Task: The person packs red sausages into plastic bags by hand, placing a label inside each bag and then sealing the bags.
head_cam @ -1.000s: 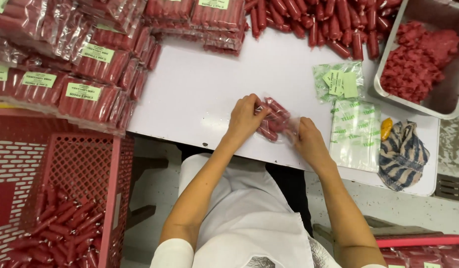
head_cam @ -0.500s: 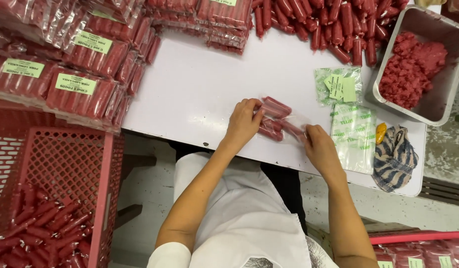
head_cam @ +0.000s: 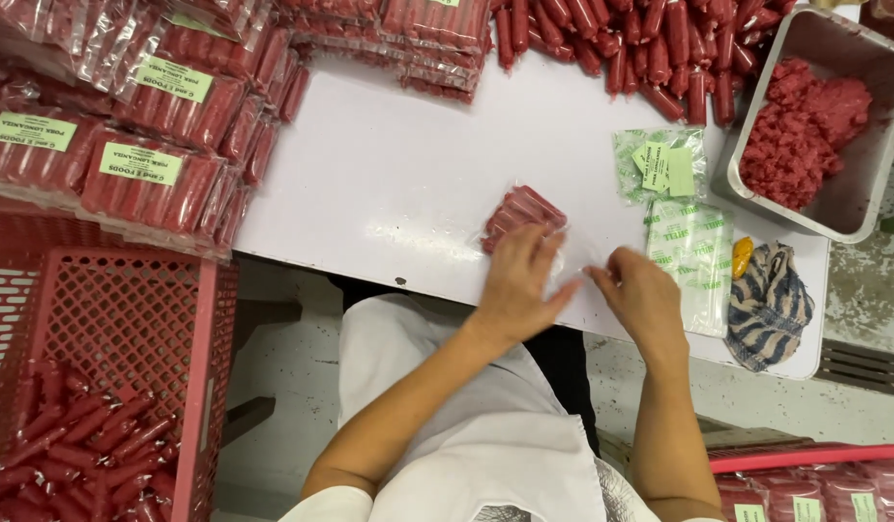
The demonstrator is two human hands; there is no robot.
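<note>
A clear plastic bag of red sausages (head_cam: 524, 211) lies flat on the white table (head_cam: 389, 184) in front of me. My left hand (head_cam: 520, 280) rests on the near end of the bag, fingers stretched over the plastic and pressing it down. My right hand (head_cam: 642, 298) is just to the right, its fingertips pinching the loose clear edge of the same bag. The plastic between the two hands is hard to make out.
Labelled sausage packs (head_cam: 128, 164) are stacked at the left and along the far edge, with loose sausages (head_cam: 650, 48) behind. A metal tray of ground meat (head_cam: 805, 135), green labels (head_cam: 659, 164), printed bags (head_cam: 693, 256) and a striped cloth (head_cam: 771, 300) sit right. A red crate (head_cam: 108, 367) stands lower left.
The sausages have slid deeper into the bag and now lie flat on the table. My right hand has drawn away to the right along the bag's loose edge.
</note>
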